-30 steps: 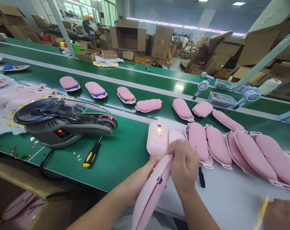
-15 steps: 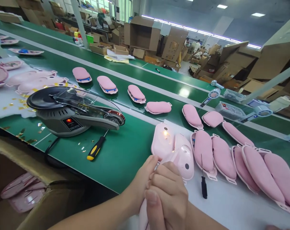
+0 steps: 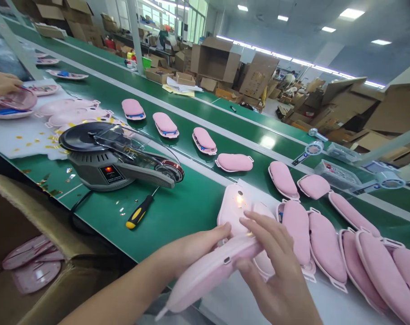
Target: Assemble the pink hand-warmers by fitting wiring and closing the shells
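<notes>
I hold a pink oval device (image 3: 208,273) edge-on over the near edge of the workbench. My left hand (image 3: 194,246) grips it from the left side. My right hand (image 3: 275,266) clasps its upper end, fingers spread over it. Just beyond my hands lies another pink shell (image 3: 233,210) with a small lit lamp on its face. A row of several pink padded pieces (image 3: 321,246) lies overlapped to the right on a white mat (image 3: 329,307).
A grey tape dispenser (image 3: 117,160) stands left on the green bench, a yellow-and-black screwdriver (image 3: 140,211) beside it. Several pink pieces (image 3: 166,124) ride the green conveyor. A cardboard box (image 3: 29,271) with pink parts sits lower left. Another person's hand (image 3: 2,83) works far left.
The view has lifted and shifted right. My hands have turned the pink device from upright to nearly flat, and my right hand's fingers have spread over its end.
</notes>
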`<control>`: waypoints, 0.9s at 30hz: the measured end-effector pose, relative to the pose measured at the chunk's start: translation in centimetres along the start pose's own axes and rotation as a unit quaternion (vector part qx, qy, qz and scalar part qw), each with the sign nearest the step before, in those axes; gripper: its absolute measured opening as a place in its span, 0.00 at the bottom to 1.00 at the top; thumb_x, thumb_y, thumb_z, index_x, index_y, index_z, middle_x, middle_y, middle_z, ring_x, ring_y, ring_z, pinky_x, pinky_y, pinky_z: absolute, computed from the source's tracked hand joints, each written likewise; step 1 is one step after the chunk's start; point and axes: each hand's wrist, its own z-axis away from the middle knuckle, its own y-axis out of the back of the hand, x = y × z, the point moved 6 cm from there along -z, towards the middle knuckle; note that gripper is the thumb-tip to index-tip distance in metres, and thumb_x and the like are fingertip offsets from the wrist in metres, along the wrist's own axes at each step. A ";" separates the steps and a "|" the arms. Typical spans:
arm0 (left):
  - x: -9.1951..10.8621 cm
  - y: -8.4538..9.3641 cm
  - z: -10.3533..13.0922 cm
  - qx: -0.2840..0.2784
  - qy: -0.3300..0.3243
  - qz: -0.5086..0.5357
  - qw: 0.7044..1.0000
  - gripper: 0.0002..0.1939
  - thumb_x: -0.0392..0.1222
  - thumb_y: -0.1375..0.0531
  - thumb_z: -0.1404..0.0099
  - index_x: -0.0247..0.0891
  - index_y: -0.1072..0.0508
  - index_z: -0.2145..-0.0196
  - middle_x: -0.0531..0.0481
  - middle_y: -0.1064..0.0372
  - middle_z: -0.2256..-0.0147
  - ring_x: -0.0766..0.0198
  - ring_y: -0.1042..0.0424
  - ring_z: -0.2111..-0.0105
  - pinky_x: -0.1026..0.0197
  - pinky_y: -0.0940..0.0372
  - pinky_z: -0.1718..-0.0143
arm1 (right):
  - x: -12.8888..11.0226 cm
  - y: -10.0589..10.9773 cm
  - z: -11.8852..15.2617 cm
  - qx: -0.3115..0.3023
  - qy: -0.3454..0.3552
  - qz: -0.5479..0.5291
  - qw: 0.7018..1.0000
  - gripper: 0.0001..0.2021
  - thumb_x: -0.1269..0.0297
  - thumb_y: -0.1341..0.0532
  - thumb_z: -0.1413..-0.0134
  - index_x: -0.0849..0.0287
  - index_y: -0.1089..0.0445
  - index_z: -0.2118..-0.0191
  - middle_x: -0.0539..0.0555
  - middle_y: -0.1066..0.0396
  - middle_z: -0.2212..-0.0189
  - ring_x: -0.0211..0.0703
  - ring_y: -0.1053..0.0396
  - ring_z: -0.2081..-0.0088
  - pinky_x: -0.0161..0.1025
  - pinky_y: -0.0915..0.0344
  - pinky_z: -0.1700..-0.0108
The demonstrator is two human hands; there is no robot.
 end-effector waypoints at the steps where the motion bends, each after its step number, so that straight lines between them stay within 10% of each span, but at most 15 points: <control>1: 0.5 0.5 0.5 -0.002 0.012 -0.032 0.999 0.29 0.64 0.55 0.35 0.37 0.28 0.64 0.54 0.36 0.73 0.65 0.35 0.71 0.63 0.38 0.67 | 0.5 0.2 0.6 -0.028 -0.013 0.000 1.000 0.17 0.59 0.41 0.40 0.56 0.36 0.47 0.56 0.31 0.52 0.48 0.35 0.50 0.43 0.39 0.51; 7: 3.7 2.1 3.4 0.050 -0.100 -0.385 0.916 0.14 0.51 0.46 0.36 0.43 0.27 0.59 0.53 0.29 0.60 0.61 0.32 0.60 0.61 0.37 0.58 | 2.5 -0.5 6.1 0.067 -0.157 0.050 0.984 0.09 0.60 0.40 0.41 0.53 0.34 0.56 0.53 0.30 0.63 0.46 0.32 0.60 0.39 0.35 0.62; 13: 1.6 0.5 4.9 0.265 -0.319 -0.631 0.656 0.13 0.32 0.50 0.34 0.36 0.30 0.55 0.46 0.28 0.58 0.57 0.32 0.59 0.55 0.37 0.60 | 1.2 -3.0 7.8 0.106 -0.175 0.123 0.971 0.10 0.65 0.45 0.37 0.60 0.36 0.52 0.57 0.31 0.56 0.46 0.34 0.54 0.41 0.39 0.53; 15: 0.6 -0.1 4.9 0.294 -0.364 -0.640 0.609 0.12 0.32 0.49 0.34 0.34 0.32 0.54 0.44 0.30 0.58 0.57 0.34 0.58 0.55 0.37 0.59 | 0.8 -3.3 7.2 0.097 -0.154 0.120 0.976 0.11 0.69 0.46 0.37 0.62 0.36 0.50 0.58 0.32 0.54 0.46 0.36 0.51 0.41 0.41 0.50; 27: 1.0 0.2 3.6 0.340 -0.397 -0.550 0.651 0.08 0.31 0.48 0.35 0.39 0.33 0.61 0.52 0.32 0.67 0.61 0.39 0.66 0.56 0.45 0.65 | 0.6 -4.0 5.4 0.169 -0.166 0.131 0.963 0.09 0.78 0.46 0.42 0.63 0.31 0.59 0.55 0.28 0.66 0.42 0.35 0.62 0.42 0.42 0.58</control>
